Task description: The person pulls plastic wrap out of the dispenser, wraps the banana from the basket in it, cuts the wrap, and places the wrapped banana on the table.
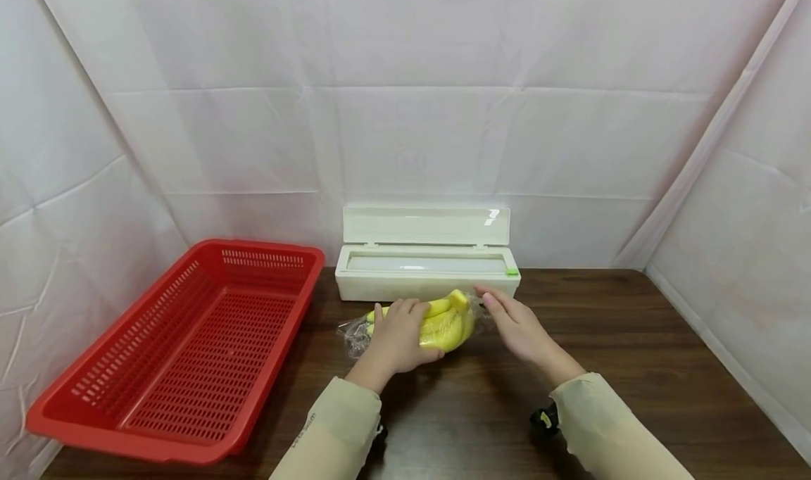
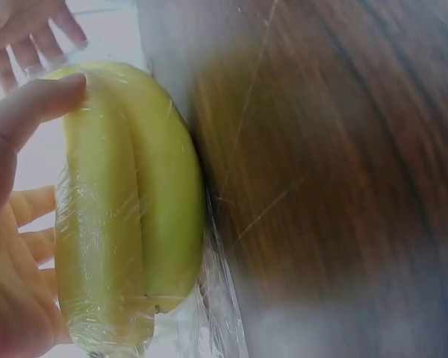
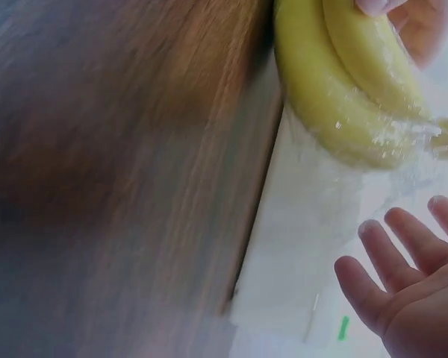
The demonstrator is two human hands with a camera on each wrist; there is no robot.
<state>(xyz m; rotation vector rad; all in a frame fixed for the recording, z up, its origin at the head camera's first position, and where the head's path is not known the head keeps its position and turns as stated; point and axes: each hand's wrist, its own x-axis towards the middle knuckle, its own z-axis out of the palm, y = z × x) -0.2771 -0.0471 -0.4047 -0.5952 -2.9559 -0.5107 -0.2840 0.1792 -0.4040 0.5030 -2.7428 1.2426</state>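
Observation:
A bunch of yellow bananas [image 1: 443,329] wrapped in clear cling film lies over the dark table, in front of the white box. My left hand [image 1: 399,336] grips the bunch from its left side; in the left wrist view the thumb [image 2: 41,104] lies across the bananas [image 2: 138,194] and the fingers are behind them. Loose film [image 1: 355,336] bunches out at the left end. At the stem end, my right hand [image 1: 516,325] is held with its fingers extended beside the film. The right wrist view shows a gap between those fingers [image 3: 388,257] and the bananas [image 3: 343,97].
Behind the bananas stands a long white cling film box [image 1: 427,286], its lid [image 1: 424,225] raised and a green tab [image 1: 512,272] at its right end. On the left is a large red slotted basket [image 1: 253,388]. White sheeting [image 1: 412,135] surrounds the brown wooden table [image 1: 633,367].

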